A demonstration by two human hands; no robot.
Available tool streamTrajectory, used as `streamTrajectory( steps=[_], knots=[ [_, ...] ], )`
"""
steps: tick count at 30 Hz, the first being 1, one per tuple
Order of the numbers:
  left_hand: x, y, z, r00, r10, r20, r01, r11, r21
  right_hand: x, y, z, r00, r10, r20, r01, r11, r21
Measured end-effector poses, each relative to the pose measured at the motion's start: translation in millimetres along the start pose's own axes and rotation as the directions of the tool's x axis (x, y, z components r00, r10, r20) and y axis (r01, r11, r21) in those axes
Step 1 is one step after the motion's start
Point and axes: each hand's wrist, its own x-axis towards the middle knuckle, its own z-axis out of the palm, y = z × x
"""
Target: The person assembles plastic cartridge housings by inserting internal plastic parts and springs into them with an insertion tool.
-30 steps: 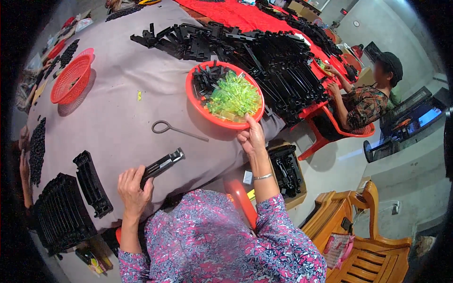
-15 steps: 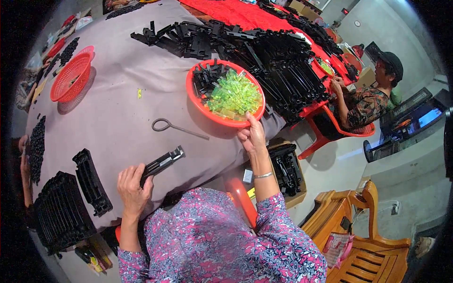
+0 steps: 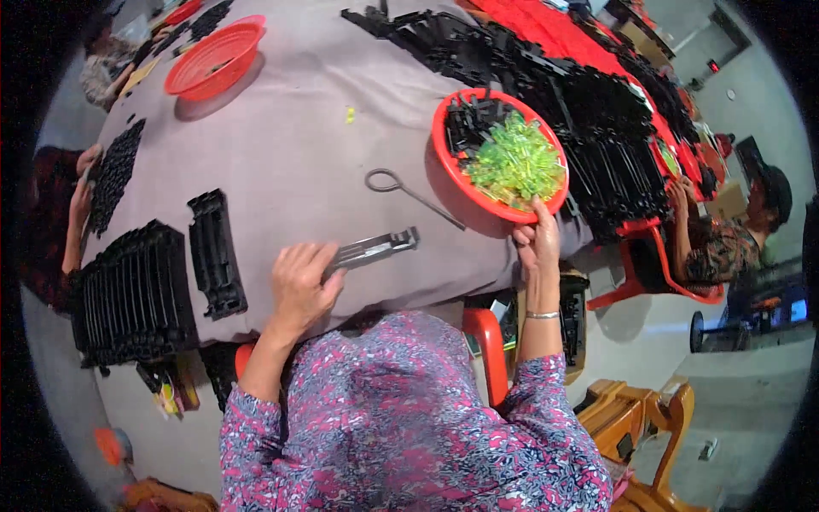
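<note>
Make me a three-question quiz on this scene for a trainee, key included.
1. Fill in: in the bowl, green pieces lie beside ___ pieces.
2. True or false: the left hand is empty.
3. Choose one. The right hand grips:
A) the rod
B) the bowl's rim
C) the basket

Key:
1. Black.
2. False; it holds a black part.
3. B.
</note>
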Motion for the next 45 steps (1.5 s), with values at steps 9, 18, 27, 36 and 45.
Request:
streamTrajectory(
  steps=[9, 18, 27, 36, 45],
  knots=[
    [-3.6, -3.4, -0.5, 1.0, -0.003, 0.013, 0.003, 1.0, -0.004, 14.5, 0.9, 47.8, 0.979, 0.088, 0.185, -0.071, 0.993, -0.095],
    [-5.7, -5.2, 2.9, 0.999, 0.003, -0.038, -0.003, 1.0, 0.003, 36.1, 33.4, 144.1, 0.903, 0.241, 0.355, -0.175, 0.962, -0.207],
    [-5.9, -7.0, 3.5, 0.999, 0.035, -0.038, -0.036, 0.999, -0.02, 54.2, 89.9, 222.4, 0.813, 0.405, 0.419, -0.356, 0.914, -0.193],
    [-3.6, -7.6, 2.8, 0.998, 0.038, -0.04, -0.038, 0.999, -0.02, 70.4, 142.0, 293.5, 0.768, 0.48, 0.424, -0.408, 0.877, -0.253],
    [-3.6, -7.4, 3.9, 0.999, 0.031, -0.029, -0.032, 0.999, -0.037, 85.0, 172.0, 313.0, 0.753, 0.549, 0.363, -0.511, 0.835, -0.203]
  ],
)
